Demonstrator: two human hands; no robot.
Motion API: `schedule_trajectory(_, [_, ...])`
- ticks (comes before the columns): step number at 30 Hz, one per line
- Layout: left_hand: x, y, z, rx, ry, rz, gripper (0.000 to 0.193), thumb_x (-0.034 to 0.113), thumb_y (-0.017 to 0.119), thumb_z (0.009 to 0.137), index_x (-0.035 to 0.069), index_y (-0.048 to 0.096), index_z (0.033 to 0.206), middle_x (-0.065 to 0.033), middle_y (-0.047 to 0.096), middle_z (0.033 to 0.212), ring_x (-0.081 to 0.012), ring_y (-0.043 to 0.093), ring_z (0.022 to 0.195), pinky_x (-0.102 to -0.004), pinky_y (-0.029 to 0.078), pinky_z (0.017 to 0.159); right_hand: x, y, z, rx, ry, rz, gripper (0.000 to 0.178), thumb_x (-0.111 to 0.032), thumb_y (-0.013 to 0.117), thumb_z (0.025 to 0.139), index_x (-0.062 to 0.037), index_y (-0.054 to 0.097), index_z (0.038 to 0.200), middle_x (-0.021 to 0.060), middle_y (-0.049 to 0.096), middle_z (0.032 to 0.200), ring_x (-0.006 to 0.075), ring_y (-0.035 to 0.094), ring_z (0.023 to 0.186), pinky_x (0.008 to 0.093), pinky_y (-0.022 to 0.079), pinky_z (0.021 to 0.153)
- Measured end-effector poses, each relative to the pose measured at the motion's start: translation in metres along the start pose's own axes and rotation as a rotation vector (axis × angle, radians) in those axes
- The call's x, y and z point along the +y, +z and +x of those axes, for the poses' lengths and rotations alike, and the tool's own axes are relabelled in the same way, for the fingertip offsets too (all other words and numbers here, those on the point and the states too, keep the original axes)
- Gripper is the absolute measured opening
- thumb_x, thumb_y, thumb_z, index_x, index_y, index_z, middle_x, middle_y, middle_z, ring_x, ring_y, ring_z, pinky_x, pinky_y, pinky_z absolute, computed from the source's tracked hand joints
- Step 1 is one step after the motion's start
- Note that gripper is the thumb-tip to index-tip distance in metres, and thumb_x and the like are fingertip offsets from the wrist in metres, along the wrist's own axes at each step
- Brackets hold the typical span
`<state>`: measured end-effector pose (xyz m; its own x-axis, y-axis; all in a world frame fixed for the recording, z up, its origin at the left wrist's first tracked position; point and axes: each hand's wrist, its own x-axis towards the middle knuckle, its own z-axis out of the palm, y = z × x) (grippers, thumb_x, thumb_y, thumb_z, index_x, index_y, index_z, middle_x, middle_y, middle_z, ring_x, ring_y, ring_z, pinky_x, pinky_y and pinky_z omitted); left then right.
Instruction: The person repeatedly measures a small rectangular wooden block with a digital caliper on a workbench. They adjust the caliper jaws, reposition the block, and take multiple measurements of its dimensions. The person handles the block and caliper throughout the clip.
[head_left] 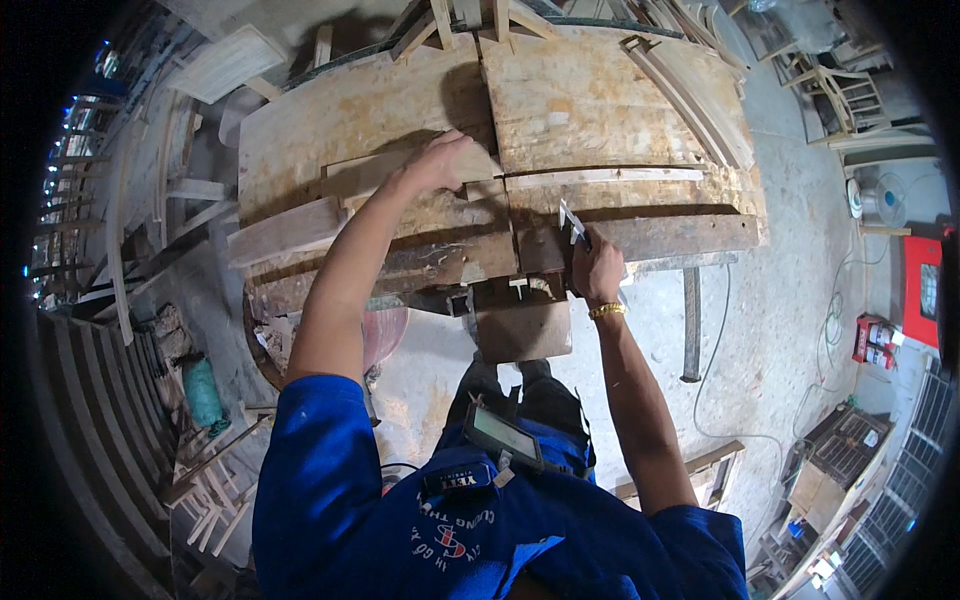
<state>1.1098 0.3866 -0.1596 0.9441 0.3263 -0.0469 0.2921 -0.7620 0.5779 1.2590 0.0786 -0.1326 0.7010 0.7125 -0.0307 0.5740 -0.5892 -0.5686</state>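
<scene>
My left hand (pixel 446 162) is closed over the end of a pale wooden board (pixel 370 172), which lies on the workbench (pixel 590 110) left of its middle gap. My right hand (pixel 597 266) is wrapped around a caliper (pixel 572 222) near the bench's front edge. The caliper's metal jaws point up and away from me, apart from any wood. To the right of my left hand a thin wooden strip (pixel 610 176) lies lengthwise along the bench. Another thick board (pixel 288 232) rests at the left front.
Long wooden slats (pixel 690 105) lie at the bench's far right. A wooden vise jaw (pixel 525 330) juts out from the front, near my legs. Wooden frames stand beyond the bench. On the right are a fan (pixel 885 200) and a cable (pixel 715 350) on the floor.
</scene>
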Motion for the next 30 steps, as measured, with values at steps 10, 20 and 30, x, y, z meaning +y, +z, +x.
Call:
schedule_trajectory(10, [0.006,0.0,0.005,0.004,0.022,0.037,0.074,0.007,0.084,0.049,-0.002,0.053,0.116,-0.0151,0.054,0.118,-0.0328,0.052,0.111,-0.036,0.045,0.096,-0.002,0.0,-0.002,0.052,0.001,0.009,0.024,-0.024,0.058,0.083,-0.0155,0.065,0.104,0.0186,0.067,0.085,0.0403,0.064,0.078,0.0486,0.051,0.068])
schedule_trajectory(20, [0.005,0.014,0.008,0.028,0.067,-0.043,0.078,0.01,0.084,0.044,0.002,0.052,0.116,-0.015,0.054,0.11,-0.0338,0.053,0.106,-0.0384,0.046,0.092,0.0,-0.007,-0.005,0.008,0.041,0.024,0.026,-0.02,0.054,0.085,-0.0145,0.065,0.108,0.0208,0.066,0.086,0.0409,0.063,0.077,0.0486,0.05,0.066])
schedule_trajectory(30, [0.012,-0.023,-0.015,-0.066,-0.244,0.127,0.098,0.013,0.082,0.056,0.008,0.031,0.139,-0.0231,0.043,0.131,-0.0433,0.042,0.123,-0.0438,0.04,0.102,-0.012,-0.023,0.008,0.039,0.002,0.105,0.038,-0.027,0.059,0.085,-0.013,0.056,0.12,0.0218,0.066,0.091,0.0424,0.063,0.077,0.0486,0.05,0.063])
